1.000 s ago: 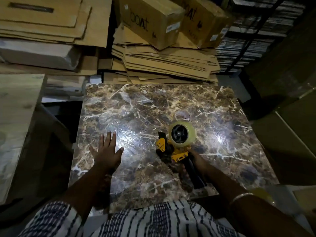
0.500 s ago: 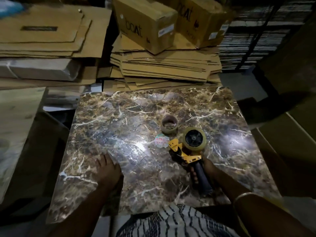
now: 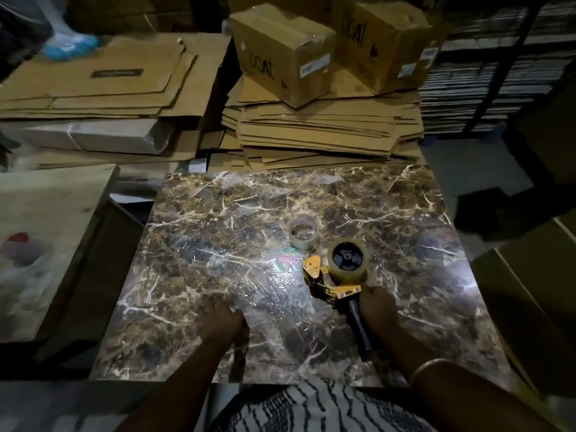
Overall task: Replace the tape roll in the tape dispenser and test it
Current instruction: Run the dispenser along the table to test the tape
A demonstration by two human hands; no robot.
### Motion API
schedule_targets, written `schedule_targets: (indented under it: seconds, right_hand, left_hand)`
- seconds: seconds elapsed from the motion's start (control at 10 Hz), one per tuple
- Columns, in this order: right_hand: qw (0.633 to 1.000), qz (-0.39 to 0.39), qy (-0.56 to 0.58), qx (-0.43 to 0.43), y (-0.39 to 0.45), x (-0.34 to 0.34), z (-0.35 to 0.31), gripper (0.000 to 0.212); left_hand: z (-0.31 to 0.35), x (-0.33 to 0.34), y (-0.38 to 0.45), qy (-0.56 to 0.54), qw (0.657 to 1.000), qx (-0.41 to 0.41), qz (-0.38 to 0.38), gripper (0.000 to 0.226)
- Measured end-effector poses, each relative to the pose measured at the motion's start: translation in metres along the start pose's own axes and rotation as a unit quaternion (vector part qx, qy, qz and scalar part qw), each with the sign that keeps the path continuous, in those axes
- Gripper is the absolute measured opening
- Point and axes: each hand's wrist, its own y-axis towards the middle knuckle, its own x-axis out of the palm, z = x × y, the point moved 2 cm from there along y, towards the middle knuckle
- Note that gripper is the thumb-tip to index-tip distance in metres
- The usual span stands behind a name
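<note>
A yellow tape dispenser (image 3: 330, 283) with a black handle lies on the marble tabletop (image 3: 218, 219), a roll of clear tape (image 3: 348, 260) mounted on its black hub. My right hand (image 3: 377, 307) rests on the handle just behind the yellow frame. A thin, nearly used-up tape roll (image 3: 304, 232) stands on the table just beyond the dispenser. Beside the dispenser's front lies a small round colourful label (image 3: 288, 260). My left hand (image 3: 221, 319) presses on the tabletop, fingers curled, left of the dispenser and apart from it.
Flattened cardboard stacks (image 3: 311, 132) rise behind the table, with two closed boxes (image 3: 280, 54) on top. More flat cartons (image 3: 103, 85) lie at the back left. A pale wooden board (image 3: 46, 213) stands left of the table. Dark boxes (image 3: 530, 291) crowd the right side.
The dispenser has come down from a raised, tilted hold to lie on the table. My left hand has drawn back toward me and curled its fingers. The spare roll has come into view.
</note>
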Motion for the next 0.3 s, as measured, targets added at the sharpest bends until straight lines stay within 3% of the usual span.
schedule_targets:
  seconds: [0.1, 0.2, 0.3]
  right_hand:
    - [0.986, 0.133, -0.039, -0.094, -0.022, -0.014, -0.027, 0.022]
    - [0.968, 0.129, -0.134, -0.167, -0.026, -0.007, -0.053, 0.015]
    - [0.967, 0.042, -0.137, -0.209, -0.024, 0.006, -0.098, 0.014]
  left_hand:
    - [0.004, 0.001, 0.007, -0.037, 0.998, -0.042, -0.016, 0.088]
    - [0.015, -0.018, 0.006, -0.099, 0.989, -0.033, -0.106, 0.072]
    - [0.037, -0.036, 0.011, -0.059, 0.994, 0.054, -0.073, 0.079]
